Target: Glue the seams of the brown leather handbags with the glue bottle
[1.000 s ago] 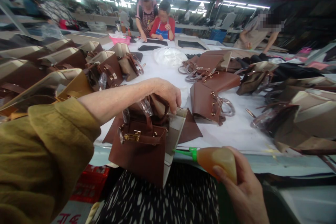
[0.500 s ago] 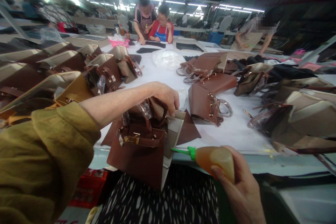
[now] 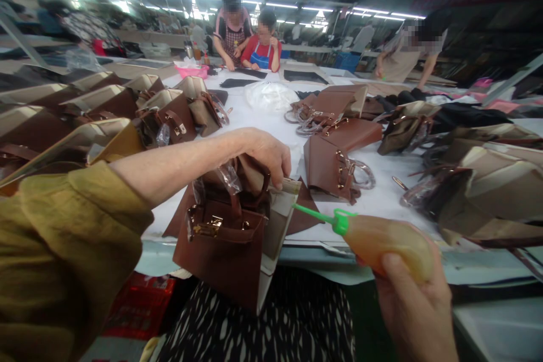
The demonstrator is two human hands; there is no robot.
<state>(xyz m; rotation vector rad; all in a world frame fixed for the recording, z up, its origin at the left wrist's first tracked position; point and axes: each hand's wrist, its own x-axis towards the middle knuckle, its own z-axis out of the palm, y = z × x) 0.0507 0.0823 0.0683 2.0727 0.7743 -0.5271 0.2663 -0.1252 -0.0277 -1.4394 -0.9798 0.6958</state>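
My left hand point(image 3: 265, 153) grips the top edge of a brown handbag point(image 3: 227, 246) that hangs over the near edge of the white table point(image 3: 382, 209). The bag has a gold clasp and plastic-wrapped handles, and its pale side panel faces right. My right hand point(image 3: 413, 305) is closed around a yellowish squeeze bottle point(image 3: 384, 240) with a green nozzle. The nozzle tip points left, close to the bag's side panel.
Several brown and tan handbags lie on the table at the left point(image 3: 169, 113), middle point(image 3: 335, 164) and right point(image 3: 487, 181). A clear plastic bag point(image 3: 271, 93) sits further back. Two people point(image 3: 248, 39) work at the far end; another person point(image 3: 407, 51) bends over at the right.
My right hand has lifted the squeeze bottle up and brought its nozzle toward the bag's side panel. My left hand keeps its hold on the bag.
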